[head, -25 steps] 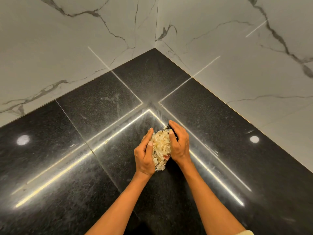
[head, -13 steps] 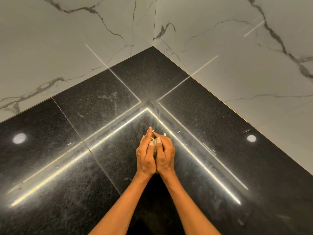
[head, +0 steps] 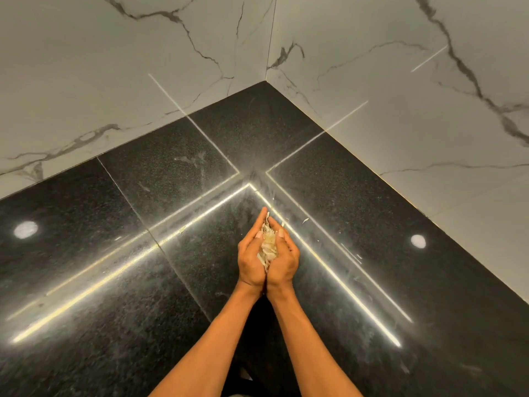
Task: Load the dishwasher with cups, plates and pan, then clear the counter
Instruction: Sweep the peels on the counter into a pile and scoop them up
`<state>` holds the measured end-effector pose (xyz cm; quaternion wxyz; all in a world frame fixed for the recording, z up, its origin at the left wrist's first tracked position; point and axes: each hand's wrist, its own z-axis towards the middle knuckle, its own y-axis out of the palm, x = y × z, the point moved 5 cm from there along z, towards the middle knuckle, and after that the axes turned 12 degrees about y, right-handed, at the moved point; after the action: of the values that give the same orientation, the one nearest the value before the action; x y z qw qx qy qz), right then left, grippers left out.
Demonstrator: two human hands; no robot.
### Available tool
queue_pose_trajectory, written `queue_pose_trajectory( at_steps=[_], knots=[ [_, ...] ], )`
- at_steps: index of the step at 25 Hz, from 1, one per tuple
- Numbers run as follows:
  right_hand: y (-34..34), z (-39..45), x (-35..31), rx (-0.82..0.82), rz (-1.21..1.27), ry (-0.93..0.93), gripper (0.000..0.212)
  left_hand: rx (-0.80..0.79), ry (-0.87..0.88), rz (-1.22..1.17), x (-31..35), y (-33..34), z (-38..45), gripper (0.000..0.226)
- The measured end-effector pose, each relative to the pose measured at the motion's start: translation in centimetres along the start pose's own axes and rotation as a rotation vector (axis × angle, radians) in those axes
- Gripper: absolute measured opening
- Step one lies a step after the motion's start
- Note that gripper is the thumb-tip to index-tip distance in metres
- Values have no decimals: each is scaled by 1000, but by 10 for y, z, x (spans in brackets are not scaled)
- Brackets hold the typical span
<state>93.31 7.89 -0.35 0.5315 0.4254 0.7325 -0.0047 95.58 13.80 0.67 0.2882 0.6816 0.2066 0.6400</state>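
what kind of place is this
Most likely a home kitchen: the corner of a polished black stone counter backed by white marble-look wall tiles, where both hands scoop up pale food scraps.

head cam | looks forward and down | close over black counter (head: 160, 196) corner | marble walls (head: 86, 81) behind

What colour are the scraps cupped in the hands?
Pale cream to yellowish scraps, seen in the head view.

Beyond the fingertips we see white marble-look wall tiles (head: 400, 116) with grey veins meeting in a corner, and round light reflections (head: 26, 229) glinting far to either side of them.
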Motion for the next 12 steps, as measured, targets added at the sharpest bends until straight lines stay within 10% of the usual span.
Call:
queue_pose_trajectory(
  at_steps=[12],
  knots=[
    [6, -15, -40, -66, 318, 189, 45, 132, -93, -200, 10, 34, -4, 47]
  ],
)
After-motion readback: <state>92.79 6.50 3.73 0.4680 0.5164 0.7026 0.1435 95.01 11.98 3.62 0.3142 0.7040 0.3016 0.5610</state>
